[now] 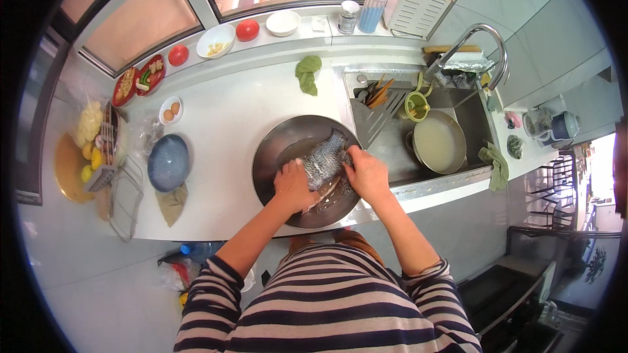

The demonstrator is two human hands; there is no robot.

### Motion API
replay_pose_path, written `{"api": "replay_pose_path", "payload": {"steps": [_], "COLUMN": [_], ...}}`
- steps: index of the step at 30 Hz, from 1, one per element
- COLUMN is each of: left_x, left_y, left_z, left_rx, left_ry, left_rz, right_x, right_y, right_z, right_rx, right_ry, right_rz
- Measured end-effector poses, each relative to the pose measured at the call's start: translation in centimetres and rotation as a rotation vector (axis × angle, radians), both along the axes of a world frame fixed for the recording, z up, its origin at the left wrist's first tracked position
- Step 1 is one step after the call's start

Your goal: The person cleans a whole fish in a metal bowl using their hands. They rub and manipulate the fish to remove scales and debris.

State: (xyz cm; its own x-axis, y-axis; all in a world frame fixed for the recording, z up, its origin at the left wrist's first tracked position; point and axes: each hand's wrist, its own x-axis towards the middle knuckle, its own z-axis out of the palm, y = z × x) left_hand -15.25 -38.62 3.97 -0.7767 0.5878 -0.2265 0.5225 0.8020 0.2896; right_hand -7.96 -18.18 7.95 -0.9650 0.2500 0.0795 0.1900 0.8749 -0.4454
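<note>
A large round metal basin (270, 142) stands on the white counter at its front edge, with a little liquid in it. In the basin lies a dark, scaly whole fish (321, 162), its tail towards the top. My left hand (293, 186) presses on the fish's left side near its lower end, fingers over it. My right hand (365, 171) is at the fish's right side, thumb and fingers closed on a dark part that looks like a fin or a piece of fish. The underside of the fish is hidden.
Right of the basin is a steel sink (387, 157) holding a pot of cloudy liquid (439, 142) and a green strainer cup (417, 106). A green cloth (308, 74) lies behind. Leftward are a blue plate (168, 163) and a bowl of eggs (170, 110). Tomatoes and dishes line the sill.
</note>
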Motion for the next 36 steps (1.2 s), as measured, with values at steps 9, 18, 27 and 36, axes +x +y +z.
{"api": "replay_pose_path", "payload": {"steps": [9,18,27,36], "left_x": [2.0,1.2,2.8,3.1], "left_y": [-2.5,-1.9,-2.7,-2.0], "left_z": [-0.9,-1.8,-3.1,-3.3], "left_rx": [-0.079,-0.073,-0.131,-0.408], "left_ry": [-0.023,-0.010,0.106,0.285], "left_rz": [0.048,0.084,0.089,0.037], "right_x": [-4.4,-1.6,-2.0,-2.9], "right_y": [-1.9,-5.4,-3.2,-5.9], "right_z": [-1.6,-4.9,-0.8,-3.5], "right_rx": [-0.005,-0.179,-0.332,-0.238], "right_ry": [0.125,-0.090,-0.144,-0.004], "right_rz": [0.162,0.297,0.199,0.336]}}
